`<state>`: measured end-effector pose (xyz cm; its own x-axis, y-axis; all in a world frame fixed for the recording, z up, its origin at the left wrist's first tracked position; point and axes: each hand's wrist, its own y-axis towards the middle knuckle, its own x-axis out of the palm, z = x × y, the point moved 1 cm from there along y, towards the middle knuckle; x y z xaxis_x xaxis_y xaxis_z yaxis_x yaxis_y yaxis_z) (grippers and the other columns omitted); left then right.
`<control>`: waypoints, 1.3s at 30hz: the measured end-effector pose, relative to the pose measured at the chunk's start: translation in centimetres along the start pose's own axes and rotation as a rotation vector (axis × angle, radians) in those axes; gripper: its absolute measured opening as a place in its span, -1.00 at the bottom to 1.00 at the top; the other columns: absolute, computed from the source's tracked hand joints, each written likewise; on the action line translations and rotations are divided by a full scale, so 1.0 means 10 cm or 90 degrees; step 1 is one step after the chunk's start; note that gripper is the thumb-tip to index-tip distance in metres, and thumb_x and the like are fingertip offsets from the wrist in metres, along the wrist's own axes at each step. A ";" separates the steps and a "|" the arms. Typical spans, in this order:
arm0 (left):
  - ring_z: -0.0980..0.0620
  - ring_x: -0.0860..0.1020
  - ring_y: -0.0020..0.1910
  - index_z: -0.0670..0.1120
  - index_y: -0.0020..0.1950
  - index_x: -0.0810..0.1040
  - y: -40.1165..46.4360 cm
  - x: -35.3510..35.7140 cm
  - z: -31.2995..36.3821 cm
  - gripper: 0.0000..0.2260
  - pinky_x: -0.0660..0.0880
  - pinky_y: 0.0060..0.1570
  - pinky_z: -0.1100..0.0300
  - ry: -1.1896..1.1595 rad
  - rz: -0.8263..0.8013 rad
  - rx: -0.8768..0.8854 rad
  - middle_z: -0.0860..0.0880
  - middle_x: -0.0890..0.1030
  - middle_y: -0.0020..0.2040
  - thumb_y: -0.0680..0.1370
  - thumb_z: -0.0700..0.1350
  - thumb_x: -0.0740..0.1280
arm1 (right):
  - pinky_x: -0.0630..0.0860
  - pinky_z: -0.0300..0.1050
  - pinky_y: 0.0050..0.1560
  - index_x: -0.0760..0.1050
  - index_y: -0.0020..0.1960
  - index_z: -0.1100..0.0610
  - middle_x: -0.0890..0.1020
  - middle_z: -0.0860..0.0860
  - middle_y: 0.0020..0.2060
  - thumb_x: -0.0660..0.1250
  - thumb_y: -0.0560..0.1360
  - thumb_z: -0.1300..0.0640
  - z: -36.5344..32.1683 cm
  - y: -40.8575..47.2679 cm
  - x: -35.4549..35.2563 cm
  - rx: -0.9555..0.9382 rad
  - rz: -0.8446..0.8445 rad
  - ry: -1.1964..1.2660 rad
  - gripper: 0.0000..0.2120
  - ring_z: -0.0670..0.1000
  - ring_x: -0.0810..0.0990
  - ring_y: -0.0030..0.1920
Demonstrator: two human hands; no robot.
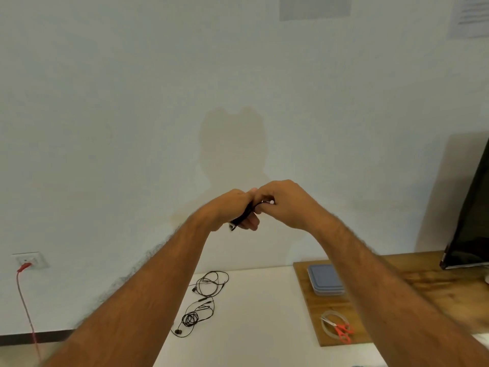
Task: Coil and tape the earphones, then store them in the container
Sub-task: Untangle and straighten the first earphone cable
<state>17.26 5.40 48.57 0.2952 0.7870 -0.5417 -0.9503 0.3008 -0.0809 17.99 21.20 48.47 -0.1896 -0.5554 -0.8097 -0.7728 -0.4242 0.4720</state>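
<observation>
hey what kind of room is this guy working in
Probably an office or workroom desk against a plain wall: printed sheets taped up, a dark screen leaning at the right, and a wall socket with a red cable plugged in.

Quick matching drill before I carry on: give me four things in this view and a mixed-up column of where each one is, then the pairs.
Things:
1. coiled earphones
2. loose earphones
3. scissors
4. container

Places:
A. on the tape roll, near end of the wooden board
B. held up between the left hand and right hand
C. lid on, at the far end of the wooden board
D. lying on the white table

Pairs: 1-B, 2-D, 3-A, 4-C
</observation>
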 end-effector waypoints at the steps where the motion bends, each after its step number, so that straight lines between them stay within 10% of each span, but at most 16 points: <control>1: -0.03 0.66 -0.24 -0.19 -0.07 0.58 0.00 0.00 -0.01 -0.48 0.61 -0.09 0.12 -0.016 -0.013 -0.007 -0.11 0.66 -0.27 0.67 0.16 0.00 | 0.40 -0.28 -0.20 0.66 -0.15 0.00 0.59 -0.19 -0.26 0.36 0.49 0.15 0.02 -0.01 -0.02 -0.004 0.004 0.018 -0.88 -0.17 0.51 -0.23; 24: 0.06 0.40 -0.53 -0.03 -0.44 0.30 -0.04 0.03 -0.10 -0.53 0.50 -0.31 0.17 -0.404 -0.174 0.018 0.01 0.31 -0.54 0.67 0.04 0.12 | 0.55 0.32 0.10 0.57 0.15 0.28 0.64 0.33 0.04 0.29 0.58 0.25 0.18 -0.11 0.21 0.102 0.004 0.706 -0.81 0.30 0.65 0.03; 39: 0.08 0.39 -0.55 -0.08 -0.39 0.37 -0.02 0.12 -0.28 -0.57 0.51 -0.38 0.20 -0.423 -0.113 0.043 0.02 0.33 -0.55 0.66 0.02 0.15 | 0.60 0.08 -0.09 0.54 0.03 0.32 0.68 0.22 -0.14 0.31 0.52 0.39 0.14 -0.13 0.44 0.135 0.031 0.795 -0.89 0.23 0.67 -0.16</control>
<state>17.56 4.74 45.59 0.4642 0.8796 0.1041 -0.8801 0.4713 -0.0574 17.34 20.35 43.81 0.3888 -0.9107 0.1398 -0.8844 -0.3263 0.3338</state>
